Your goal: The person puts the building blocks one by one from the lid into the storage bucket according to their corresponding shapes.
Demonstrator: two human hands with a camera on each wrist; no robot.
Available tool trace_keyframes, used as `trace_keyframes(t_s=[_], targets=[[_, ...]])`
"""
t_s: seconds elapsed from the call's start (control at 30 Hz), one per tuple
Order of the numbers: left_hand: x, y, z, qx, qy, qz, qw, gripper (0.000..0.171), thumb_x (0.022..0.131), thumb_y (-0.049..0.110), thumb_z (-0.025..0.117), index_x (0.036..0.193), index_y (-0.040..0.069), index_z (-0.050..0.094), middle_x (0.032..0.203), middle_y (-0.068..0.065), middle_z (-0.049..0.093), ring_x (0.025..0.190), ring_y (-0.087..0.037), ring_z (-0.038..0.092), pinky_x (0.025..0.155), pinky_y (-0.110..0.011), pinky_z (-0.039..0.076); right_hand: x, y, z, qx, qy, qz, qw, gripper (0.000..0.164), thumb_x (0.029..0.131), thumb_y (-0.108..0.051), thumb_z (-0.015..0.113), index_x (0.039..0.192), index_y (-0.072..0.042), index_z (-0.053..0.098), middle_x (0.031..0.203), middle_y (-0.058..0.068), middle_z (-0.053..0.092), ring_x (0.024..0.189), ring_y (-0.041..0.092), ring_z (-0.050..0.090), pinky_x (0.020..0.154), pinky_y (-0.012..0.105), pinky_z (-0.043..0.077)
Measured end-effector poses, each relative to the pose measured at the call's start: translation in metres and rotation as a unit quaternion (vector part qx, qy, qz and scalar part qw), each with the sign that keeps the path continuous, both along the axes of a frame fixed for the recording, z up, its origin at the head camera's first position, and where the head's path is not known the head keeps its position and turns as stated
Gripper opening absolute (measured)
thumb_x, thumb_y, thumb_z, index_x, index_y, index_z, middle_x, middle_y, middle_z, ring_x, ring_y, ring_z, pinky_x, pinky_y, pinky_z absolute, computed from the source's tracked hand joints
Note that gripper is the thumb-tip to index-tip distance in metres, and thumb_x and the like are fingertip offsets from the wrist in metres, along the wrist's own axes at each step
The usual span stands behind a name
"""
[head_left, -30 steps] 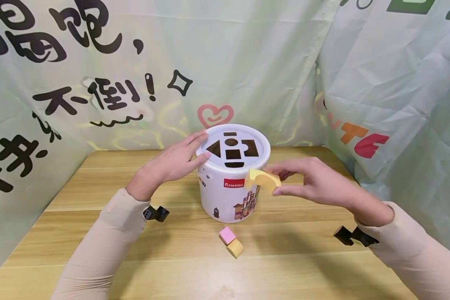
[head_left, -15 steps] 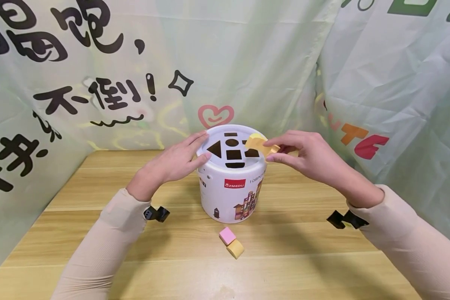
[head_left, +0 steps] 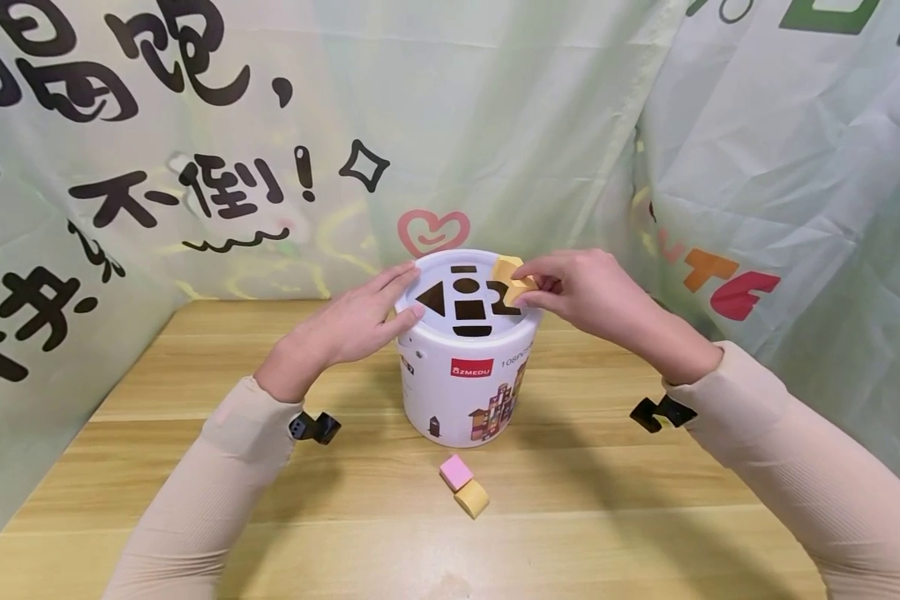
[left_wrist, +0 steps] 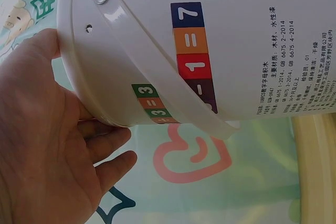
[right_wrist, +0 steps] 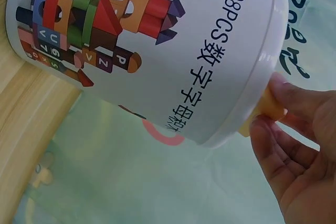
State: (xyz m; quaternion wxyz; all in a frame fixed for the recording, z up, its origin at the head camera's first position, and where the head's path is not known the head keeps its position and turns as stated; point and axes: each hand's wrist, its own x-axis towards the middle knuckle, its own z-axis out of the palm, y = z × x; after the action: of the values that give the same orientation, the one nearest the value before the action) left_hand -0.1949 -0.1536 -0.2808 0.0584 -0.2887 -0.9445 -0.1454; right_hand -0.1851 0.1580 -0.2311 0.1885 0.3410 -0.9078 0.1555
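A white bucket (head_left: 457, 392) stands upright, and its lid (head_left: 442, 268) has several shaped holes, among them a triangle, a circle, a square and an arch-like one. My left hand (head_left: 348, 321) rests against the left of the bucket's rim, fingers fairly straight; in the left wrist view, my left hand (left_wrist: 47, 145) touches the rim near the handle (left_wrist: 152, 59). Between thumb and fingers my right hand (head_left: 588, 287) pinches a yellow arch block (head_left: 507, 267). That block is over the lid's right side, partly covering the arch-like hole. In the right wrist view my right hand (right_wrist: 299, 140) partly hides it.
On the wooden table (head_left: 330, 517), a pink block (head_left: 456, 472) and a yellow block with a curved side (head_left: 472, 500) lie touching in front of the bucket. A printed curtain (head_left: 510, 125) hangs behind and along both sides.
My right hand has carried the yellow arch block up and leftward from beside the bucket's front to the lid's right side, turning it. My left hand has stayed at the rim.
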Motion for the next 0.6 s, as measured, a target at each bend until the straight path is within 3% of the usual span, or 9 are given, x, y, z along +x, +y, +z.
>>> trace_keyframes(t_s=[0.2,0.6], targets=[[-0.001,0.0,0.001,0.0,-0.001,0.001,1.0,0.074,0.1,0.061,0.028,0.157,0.015,0.021,0.163,0.001,0.015,0.144,-0.025,0.026,0.114,-0.046,0.028,-0.006,-0.006,-0.003,0.041,0.022,0.004,0.999,0.024,0.082,-0.026,0.081,0.1,-0.012,0.075,0.073,-0.003,0.058,0.067,0.014,0.053,0.063,0.034,0.046],[-0.001,0.0,0.001,-0.002,0.0,-0.002,1.0,0.073,0.101,0.059,0.029,0.157,0.014,0.021,0.162,0.0,0.015,0.144,-0.026,0.026,0.114,-0.047,0.028,-0.008,-0.015,-0.006,0.062,-0.014,-0.002,0.998,0.028,0.084,-0.029,0.079,0.107,-0.013,0.075,0.079,-0.001,0.059,0.071,0.017,0.055,0.066,0.036,0.045]])
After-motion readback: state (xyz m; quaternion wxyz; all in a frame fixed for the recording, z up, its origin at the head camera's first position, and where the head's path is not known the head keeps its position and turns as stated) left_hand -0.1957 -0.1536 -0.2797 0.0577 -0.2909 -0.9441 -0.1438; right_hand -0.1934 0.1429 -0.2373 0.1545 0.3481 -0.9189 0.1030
